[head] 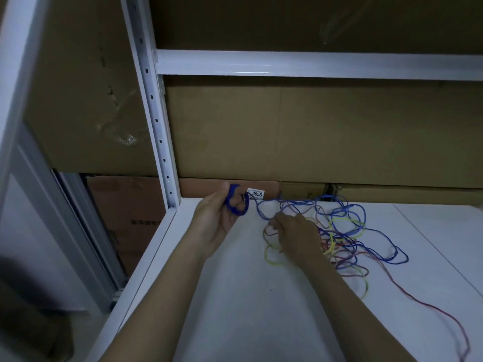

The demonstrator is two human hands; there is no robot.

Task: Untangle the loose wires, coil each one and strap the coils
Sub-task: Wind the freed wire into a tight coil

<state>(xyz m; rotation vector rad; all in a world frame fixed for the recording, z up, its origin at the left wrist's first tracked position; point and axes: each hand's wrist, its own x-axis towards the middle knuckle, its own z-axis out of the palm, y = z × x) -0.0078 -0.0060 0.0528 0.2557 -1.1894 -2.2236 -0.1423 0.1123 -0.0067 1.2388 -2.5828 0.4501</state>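
My left hand (217,218) grips a small coil of blue wire (233,202) wound round its fingers, held just above the white shelf. The blue wire (339,212) runs on from the coil to the right into a loose tangle. My right hand (295,236) rests on the left side of that tangle, fingers curled and pinching strands near the blue wire. A yellow wire (347,227) and a red wire (423,301) are mixed into the tangle; the red one trails to the lower right.
The white shelf surface (235,296) carries the tangle. A white metal upright (156,126) stands at the shelf's left corner, with a crossbeam (313,65) above. Cardboard boxes (313,131) close off the back; one bears a label reading 3055 (256,193).
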